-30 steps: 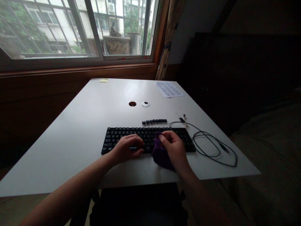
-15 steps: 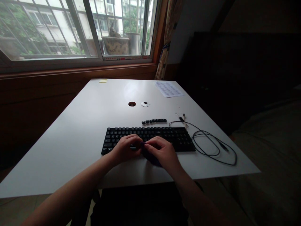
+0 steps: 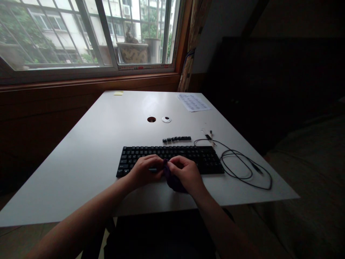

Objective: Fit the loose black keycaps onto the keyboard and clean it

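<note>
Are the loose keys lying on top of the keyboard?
No, the loose keys lie in a row on the table, beyond the keyboard.

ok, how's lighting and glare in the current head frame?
Head view: barred window bright, hazy; pale sheen on the white desk toward its far edge. Head view, right side: sinks to near-black. Head view, foreground: purple cloth in the right hand is dark, folds barely readable.

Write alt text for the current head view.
A right hand pinches a dark purple cloth beside the left hand, over a black keyboard on a white table. Loose keycaps lie beyond; a looped cable lies right.
</note>
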